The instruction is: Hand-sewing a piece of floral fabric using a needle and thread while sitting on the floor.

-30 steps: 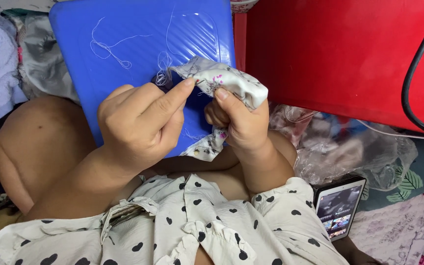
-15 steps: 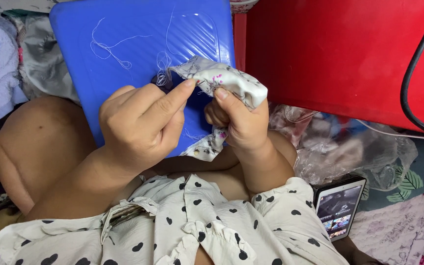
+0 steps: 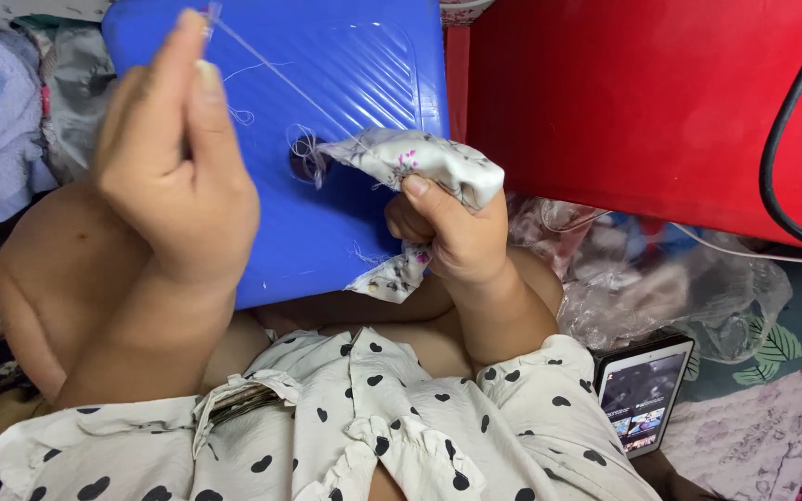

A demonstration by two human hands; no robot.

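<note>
The left hand [image 3: 174, 176] pinches a thread [image 3: 262, 60] running taut toward four o'clock to the floral cloth [image 3: 420, 162], which the right hand [image 3: 452, 237] clamps over a blue lid [image 3: 364, 83].

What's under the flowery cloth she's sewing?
Under the flowery cloth lies a blue ribbed plastic lid. The right hand pinches the cloth; the left hand pulls a thread upward. Whatever is beneath the lid is hidden.
</note>
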